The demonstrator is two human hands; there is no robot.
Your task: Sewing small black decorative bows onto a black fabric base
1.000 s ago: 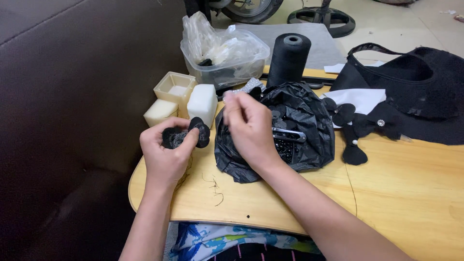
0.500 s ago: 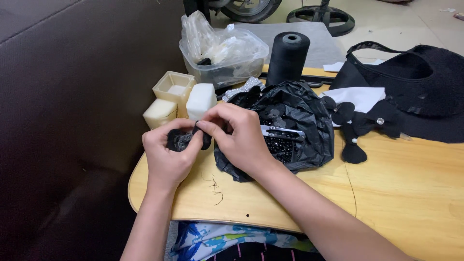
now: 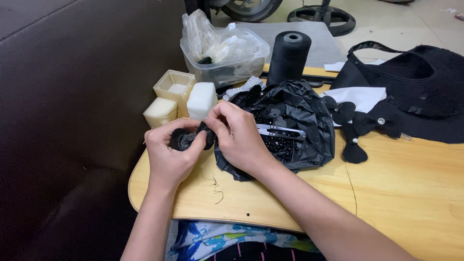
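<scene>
Left hand (image 3: pixel 169 157) curled around a small black fabric piece (image 3: pixel 186 139), fingers closed on it, held just above the near-left part of the wooden table (image 3: pixel 411 193); right hand (image 3: pixel 239 137) meeting it from the right, thumb and forefinger pinched narrow on the piece's right edge, whether on a needle or thread too small to tell. Just behind the right hand, a crumpled black plastic bag (image 3: pixel 309 121) lying open, dark beads and silver thread snips (image 3: pixel 280 131) inside; behind the bag, a tall black thread spool (image 3: pixel 289 55) upright, a clear plastic tub (image 3: pixel 224 58) to its left. Near the left hand, three cream foam blocks (image 3: pixel 179 99) clustered; right of the bag, black bows (image 3: pixel 357 123) beside a black hat (image 3: pixel 420 92); loose black thread (image 3: pixel 215 186) on the table below the hands.
</scene>
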